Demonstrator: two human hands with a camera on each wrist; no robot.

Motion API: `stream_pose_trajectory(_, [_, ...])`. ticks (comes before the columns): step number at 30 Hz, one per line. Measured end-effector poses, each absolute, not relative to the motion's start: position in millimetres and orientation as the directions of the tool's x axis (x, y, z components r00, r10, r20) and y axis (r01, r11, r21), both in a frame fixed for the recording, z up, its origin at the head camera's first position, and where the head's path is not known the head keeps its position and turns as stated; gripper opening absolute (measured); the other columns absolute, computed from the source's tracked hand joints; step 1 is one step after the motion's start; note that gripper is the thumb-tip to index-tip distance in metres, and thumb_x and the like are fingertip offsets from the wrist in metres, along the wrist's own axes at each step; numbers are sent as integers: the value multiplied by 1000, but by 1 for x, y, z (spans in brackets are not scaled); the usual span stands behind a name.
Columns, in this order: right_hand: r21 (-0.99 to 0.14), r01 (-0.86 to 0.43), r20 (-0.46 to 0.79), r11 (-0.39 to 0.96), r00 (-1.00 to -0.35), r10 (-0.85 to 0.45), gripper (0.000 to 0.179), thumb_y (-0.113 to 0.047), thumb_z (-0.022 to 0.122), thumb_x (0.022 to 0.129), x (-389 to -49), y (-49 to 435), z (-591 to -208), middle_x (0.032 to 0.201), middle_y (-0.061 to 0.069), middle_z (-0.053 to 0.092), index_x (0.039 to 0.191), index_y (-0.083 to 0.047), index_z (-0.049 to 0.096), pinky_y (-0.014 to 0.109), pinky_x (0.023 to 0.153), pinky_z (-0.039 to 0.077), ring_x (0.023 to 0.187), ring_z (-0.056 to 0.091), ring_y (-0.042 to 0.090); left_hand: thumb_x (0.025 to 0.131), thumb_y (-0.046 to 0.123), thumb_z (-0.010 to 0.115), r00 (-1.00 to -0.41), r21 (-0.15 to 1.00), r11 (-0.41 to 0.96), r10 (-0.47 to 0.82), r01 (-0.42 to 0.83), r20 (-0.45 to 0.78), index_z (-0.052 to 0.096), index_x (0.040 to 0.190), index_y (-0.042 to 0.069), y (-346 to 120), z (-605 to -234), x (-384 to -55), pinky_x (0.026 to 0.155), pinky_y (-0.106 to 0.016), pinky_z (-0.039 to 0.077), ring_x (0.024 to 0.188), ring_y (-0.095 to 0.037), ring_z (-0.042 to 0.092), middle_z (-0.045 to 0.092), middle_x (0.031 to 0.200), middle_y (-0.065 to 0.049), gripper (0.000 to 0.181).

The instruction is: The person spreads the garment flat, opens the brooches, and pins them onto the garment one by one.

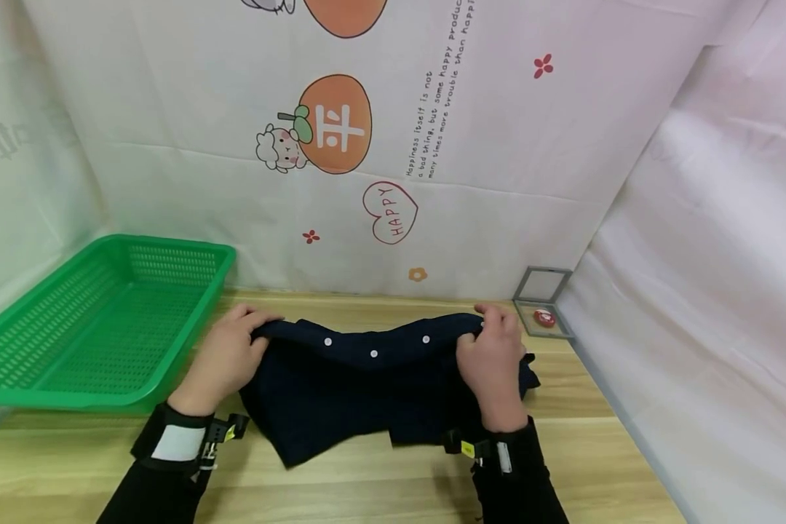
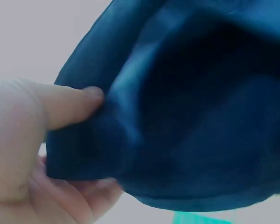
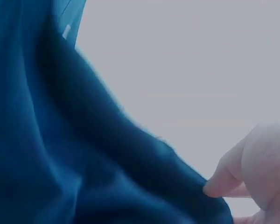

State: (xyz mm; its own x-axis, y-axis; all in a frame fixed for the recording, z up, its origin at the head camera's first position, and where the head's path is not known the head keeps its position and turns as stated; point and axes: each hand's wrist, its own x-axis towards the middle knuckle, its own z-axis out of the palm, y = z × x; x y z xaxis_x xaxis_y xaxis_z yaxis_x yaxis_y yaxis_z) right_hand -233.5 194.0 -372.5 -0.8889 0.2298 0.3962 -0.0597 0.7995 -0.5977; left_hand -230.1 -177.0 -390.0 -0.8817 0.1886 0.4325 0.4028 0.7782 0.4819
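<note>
A dark navy shirt (image 1: 347, 393) with a row of white buttons hangs between my two hands, its buttoned edge stretched sideways. My left hand (image 1: 225, 356) pinches the left end of that edge. In the left wrist view the thumb (image 2: 79, 105) lies over the cloth (image 2: 186, 149), with fingers beneath it. The right end is pinched by my right hand (image 1: 493, 364); its thumb and fingertips grip the edge of the shirt (image 3: 130, 158) in the right wrist view. The shirt's lower part drapes toward me over the table, and a bit of cloth pokes out past my right hand.
A green plastic basket (image 1: 190, 327) stands to the left, close to my left hand. At the back right, a small grey-framed open case (image 1: 542, 280) holds a red round item (image 1: 544, 318). A printed white curtain (image 1: 498, 218) rises behind the wooden table (image 1: 367, 487).
</note>
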Motion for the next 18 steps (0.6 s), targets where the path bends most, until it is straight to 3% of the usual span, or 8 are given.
stream_pose_trajectory(5, [-519, -222, 490, 825, -869, 74, 36, -8, 60, 85, -218, 163, -371, 136, 18, 46, 121, -6, 63, 63, 96, 22, 122, 43, 41, 90, -4, 70, -785, 514, 658, 199, 551, 586, 67, 126, 7, -160, -387, -226, 75, -44, 51, 101, -29, 63, 62, 115, -10, 38])
stream_pose_trajectory(8, [-471, -367, 532, 802, -843, -74, 29, -9, 67, 87, -210, 144, -372, 126, 13, 56, 116, -6, 66, 60, 96, 29, 113, 53, 35, 87, -5, 73, -739, 529, 578, 205, 621, 642, 64, 129, 8, -150, -384, -222, 68, -35, 47, 94, -21, 62, 64, 113, -3, 45])
stream_pose_trajectory(11, [-446, -538, 549, 716, -795, -256, 28, -8, 71, 89, -203, 126, -374, 117, 7, 61, 117, -6, 66, 52, 94, 41, 105, 60, 26, 84, -8, 74, -696, 530, 504, 225, 682, 682, 62, 132, 10, -140, -380, -217, 72, -30, 46, 97, -17, 61, 65, 111, 1, 52])
stream_pose_trajectory(13, [-436, -624, 555, 648, -753, -352, 31, -10, 72, 91, -199, 115, -374, 120, 6, 63, 121, -6, 65, 46, 93, 47, 107, 61, 22, 82, -11, 75, -666, 521, 456, 250, 721, 703, 61, 134, 11, -134, -377, -213, 81, -28, 48, 105, -17, 61, 65, 114, 2, 58])
stream_pose_trajectory(15, [-439, -680, 560, 587, -718, -413, 35, -13, 72, 93, -195, 106, -375, 123, 5, 63, 126, -6, 62, 41, 93, 49, 113, 60, 20, 80, -14, 76, -633, 509, 405, 279, 759, 722, 60, 134, 10, -129, -375, -209, 90, -29, 48, 112, -19, 59, 63, 118, 1, 62])
stream_pose_trajectory(18, [-463, -709, 567, 532, -698, -437, 40, -18, 72, 95, -192, 98, -376, 128, 5, 62, 131, -6, 60, 40, 96, 48, 117, 59, 19, 77, -18, 75, -594, 501, 328, 328, 801, 734, 59, 135, 9, -121, -373, -204, 89, -29, 51, 114, -21, 58, 60, 125, -2, 65])
